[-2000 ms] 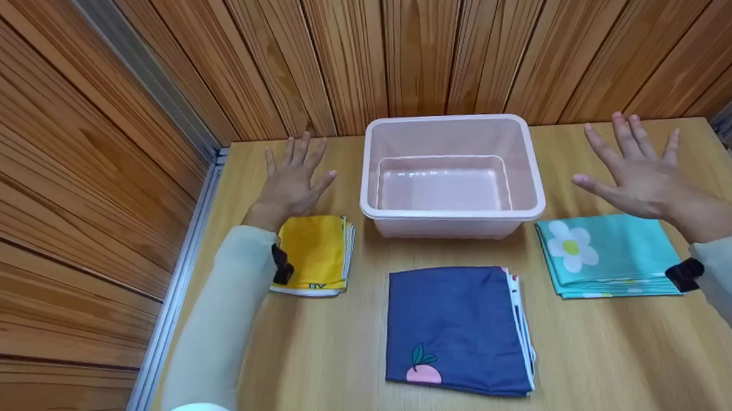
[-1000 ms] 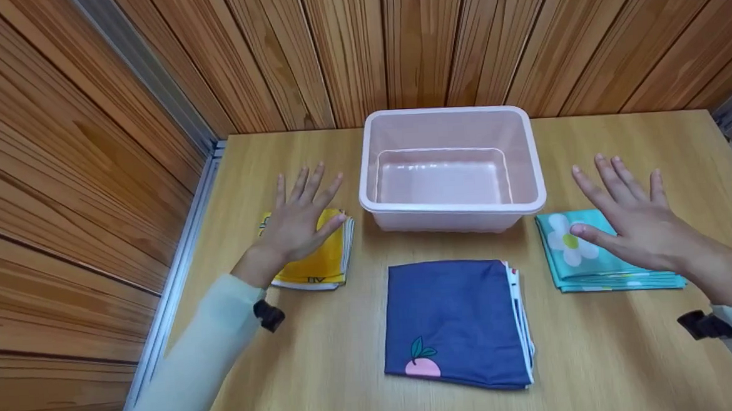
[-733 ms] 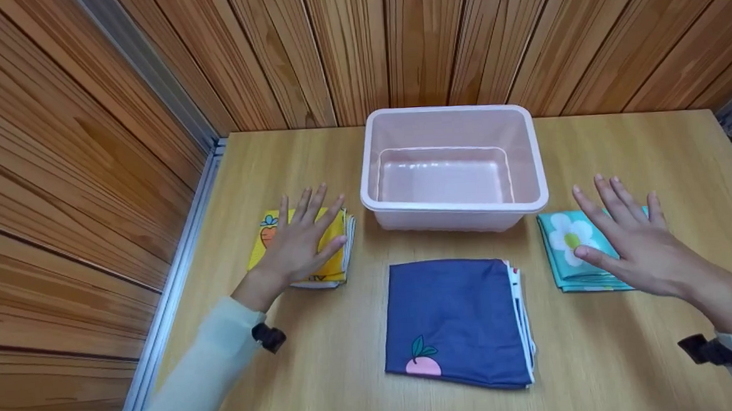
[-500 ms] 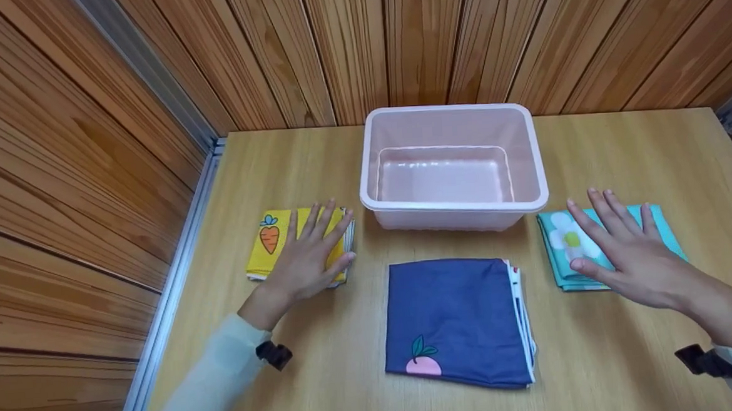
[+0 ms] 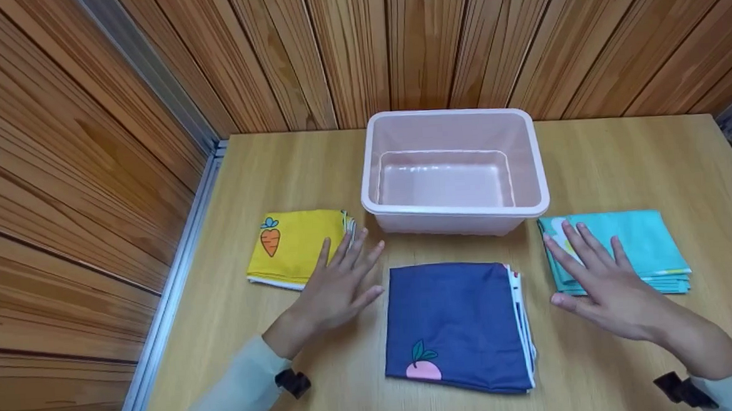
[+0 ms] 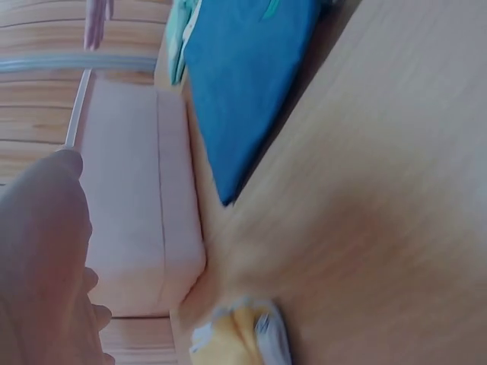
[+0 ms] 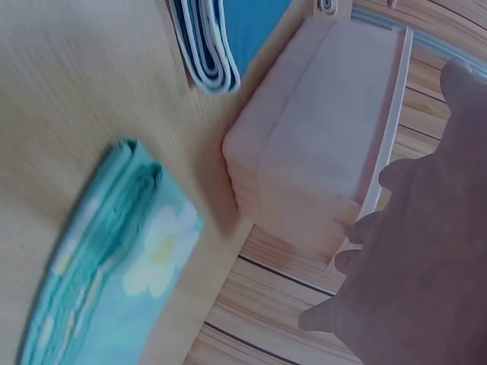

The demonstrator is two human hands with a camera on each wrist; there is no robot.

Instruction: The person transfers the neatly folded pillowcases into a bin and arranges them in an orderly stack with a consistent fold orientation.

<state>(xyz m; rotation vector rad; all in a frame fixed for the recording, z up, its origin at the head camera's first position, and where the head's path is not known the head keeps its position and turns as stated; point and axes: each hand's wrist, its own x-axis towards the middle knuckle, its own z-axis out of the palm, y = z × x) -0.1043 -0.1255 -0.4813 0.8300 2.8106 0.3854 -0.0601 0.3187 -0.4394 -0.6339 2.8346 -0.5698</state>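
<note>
My left hand point(image 5: 336, 291) hovers with spread fingers between a folded yellow cloth point(image 5: 296, 243) with a carrot print and a folded navy cloth point(image 5: 453, 320) with a pink fruit print. On the other side, my right hand point(image 5: 615, 292) is spread over the near left part of a folded turquoise cloth point(image 5: 646, 234), hiding most of its white flower; that flower shows in the right wrist view on the turquoise cloth point(image 7: 156, 255). Neither hand holds anything. Both wrist views show the hands raised above the table.
A pale pink plastic bin point(image 5: 458, 222) stands at the back middle of the wooden table point(image 5: 627, 167), with nothing inside. Wood-plank walls point(image 5: 426, 39) rise behind and to the left. A metal rail point(image 5: 177, 303) runs along the left edge.
Both hands have drawn back from the far part of the table toward the person, then inward toward the navy cloth. The cloths and the bin stay in place.
</note>
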